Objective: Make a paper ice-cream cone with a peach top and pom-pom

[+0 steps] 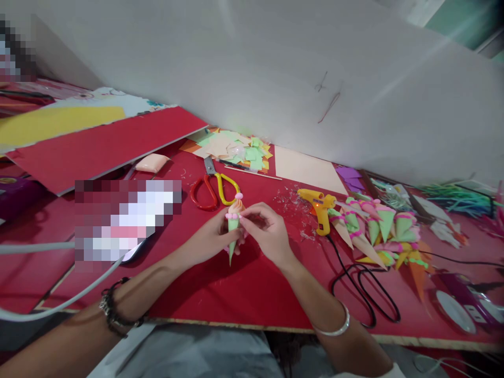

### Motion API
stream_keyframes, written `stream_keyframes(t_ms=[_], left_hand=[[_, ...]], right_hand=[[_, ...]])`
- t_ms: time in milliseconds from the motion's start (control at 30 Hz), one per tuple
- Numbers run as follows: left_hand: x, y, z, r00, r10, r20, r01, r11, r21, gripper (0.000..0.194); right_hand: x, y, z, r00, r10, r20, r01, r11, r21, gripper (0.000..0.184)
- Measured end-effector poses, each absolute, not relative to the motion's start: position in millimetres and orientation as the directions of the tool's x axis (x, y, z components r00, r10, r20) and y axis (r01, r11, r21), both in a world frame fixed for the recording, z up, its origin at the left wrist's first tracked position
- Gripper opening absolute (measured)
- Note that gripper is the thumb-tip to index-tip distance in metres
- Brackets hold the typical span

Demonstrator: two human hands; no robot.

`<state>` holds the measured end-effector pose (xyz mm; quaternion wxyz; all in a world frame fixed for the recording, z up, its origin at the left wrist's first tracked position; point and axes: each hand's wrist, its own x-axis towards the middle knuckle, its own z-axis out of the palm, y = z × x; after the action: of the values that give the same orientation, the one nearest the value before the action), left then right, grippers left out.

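My left hand (223,233) is closed around a small craft ice cream cone (233,224). Its pale green paper cone points down, with a peach swirl on top, a pink ball at the tip and pink balls around the rim. My right hand (270,229) comes in from the right, thumb and forefinger pinched at the pink ball trim on the rim. Some fingers behind the cone are partly hidden. Just beyond my hands lie scissors (216,190) with one red and one yellow handle. A yellow glue gun (321,210) rests to the right, its small light glowing.
Several finished paper cones (388,226) are heaped at the right beside the gun's black cord (364,294). Paper scraps (236,147) and a cream sheet (307,167) lie along the wall. A blurred-out phone (134,249) and a red board (110,144) are at the left.
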<state>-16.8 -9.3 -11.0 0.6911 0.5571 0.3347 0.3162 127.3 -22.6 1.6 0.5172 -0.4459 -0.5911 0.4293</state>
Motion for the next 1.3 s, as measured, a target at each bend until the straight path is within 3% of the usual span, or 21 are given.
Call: stream_keyframes(t_ms=[133,400,900,1000,1067,1167,1300], left_hand=[[-16,-10,-8,0.58,0.806,-0.113,-0.052,0.175,0.983,0.021],[-17,-12,-10,0.607,0.793,-0.059,-0.078,0.133,0.988,0.048],[-17,-13,-10,0.603,0.797,-0.047,-0.073,0.113,0.991,0.049],[-16,-13,-6,0.55,0.834,-0.043,-0.071,0.098,0.993,0.045],[-15,-12,-4,0.51,0.859,-0.047,-0.063,0.092,0.994,0.038],[-15,-11,-4,0.459,0.886,-0.068,-0.028,0.092,0.995,0.025],[-16,-9,-2,0.418,0.901,-0.114,0.035,0.109,0.993,0.014]], right_hand=[[128,-21,1,-0.067,0.978,0.198,0.035,0.201,-0.979,0.005],[124,-20,0,-0.062,0.997,0.039,-0.155,0.029,-0.987,0.018],[130,-15,-7,-0.071,0.994,0.079,-0.209,0.062,-0.976,0.016],[144,-6,-10,0.098,0.985,0.14,-0.143,0.153,-0.978,0.008],[153,-1,-13,0.138,0.982,0.13,0.013,0.129,-0.992,0.007],[159,2,-17,0.0,0.999,0.05,0.22,0.049,-0.974,0.013],[156,-2,-18,-0.14,0.989,-0.037,0.192,-0.009,-0.981,0.02]])
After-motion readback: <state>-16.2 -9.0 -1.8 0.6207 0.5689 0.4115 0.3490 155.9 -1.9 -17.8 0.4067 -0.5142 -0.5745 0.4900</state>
